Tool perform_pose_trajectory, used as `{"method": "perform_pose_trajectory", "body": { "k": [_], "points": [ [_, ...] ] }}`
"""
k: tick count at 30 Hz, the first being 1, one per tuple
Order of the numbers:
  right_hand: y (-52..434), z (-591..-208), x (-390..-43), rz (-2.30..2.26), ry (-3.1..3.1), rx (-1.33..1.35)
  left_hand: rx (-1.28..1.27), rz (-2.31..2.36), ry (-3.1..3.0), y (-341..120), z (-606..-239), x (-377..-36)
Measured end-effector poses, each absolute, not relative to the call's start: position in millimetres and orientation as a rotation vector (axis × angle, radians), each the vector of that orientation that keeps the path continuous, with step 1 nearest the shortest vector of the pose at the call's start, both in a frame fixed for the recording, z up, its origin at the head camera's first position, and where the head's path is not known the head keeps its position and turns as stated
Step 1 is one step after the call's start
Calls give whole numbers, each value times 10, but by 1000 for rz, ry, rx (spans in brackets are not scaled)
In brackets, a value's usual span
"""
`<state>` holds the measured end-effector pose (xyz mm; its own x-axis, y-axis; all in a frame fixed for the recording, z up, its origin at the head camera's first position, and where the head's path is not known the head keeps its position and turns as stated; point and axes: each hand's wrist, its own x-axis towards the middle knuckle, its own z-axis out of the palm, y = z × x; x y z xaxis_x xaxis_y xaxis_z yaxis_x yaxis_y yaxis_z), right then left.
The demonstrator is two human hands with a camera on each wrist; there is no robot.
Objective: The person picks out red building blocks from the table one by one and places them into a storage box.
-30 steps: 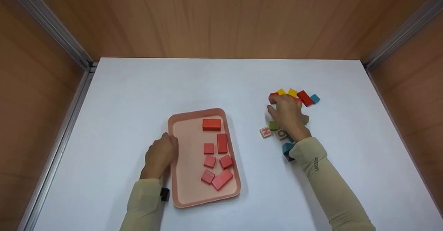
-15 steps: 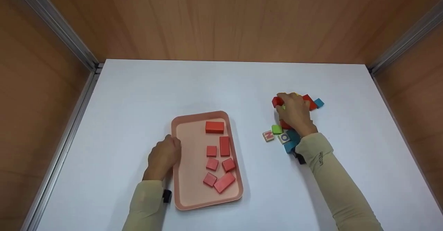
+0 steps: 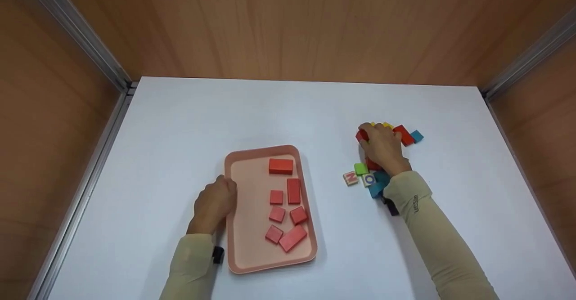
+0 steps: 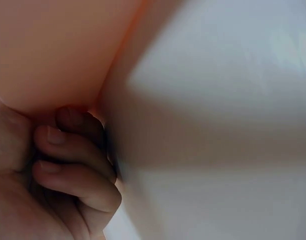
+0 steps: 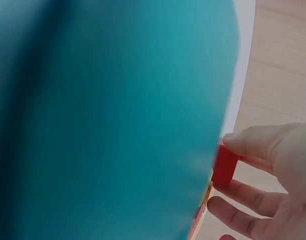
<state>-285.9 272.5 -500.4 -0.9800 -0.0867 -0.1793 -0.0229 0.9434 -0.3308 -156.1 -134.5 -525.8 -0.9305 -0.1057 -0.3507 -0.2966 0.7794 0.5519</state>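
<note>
A small red wooden block (image 3: 361,135) is being pinched between thumb and fingers at the far left edge of a cluster of coloured blocks on the right side of the white table; in the right wrist view the same small red wooden block (image 5: 225,165) is being seen end-on, clamped between the thumb above and a finger below. A rectangular pink plastic tray (image 3: 245,250) with rounded corners and a raised rim is lying flat left of centre, long side running away from the viewer, and is being touched at its left rim. Seven red blocks are being carried inside it, squares and oblongs lying flat
</note>
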Motion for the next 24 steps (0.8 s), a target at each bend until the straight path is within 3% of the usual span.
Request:
{"method": "perform_pose_trajectory", "body": {
  "k": [15, 24],
  "points": [
    [2548, -4848, -2786, -541, 2986, -163, -276, 894, 2676, -1385, -5273, -1637],
    [2254, -4689, -2636, -586, 3028, -397, -308, 908, 2684, -1365, -5284, -1656]
  ]
}}
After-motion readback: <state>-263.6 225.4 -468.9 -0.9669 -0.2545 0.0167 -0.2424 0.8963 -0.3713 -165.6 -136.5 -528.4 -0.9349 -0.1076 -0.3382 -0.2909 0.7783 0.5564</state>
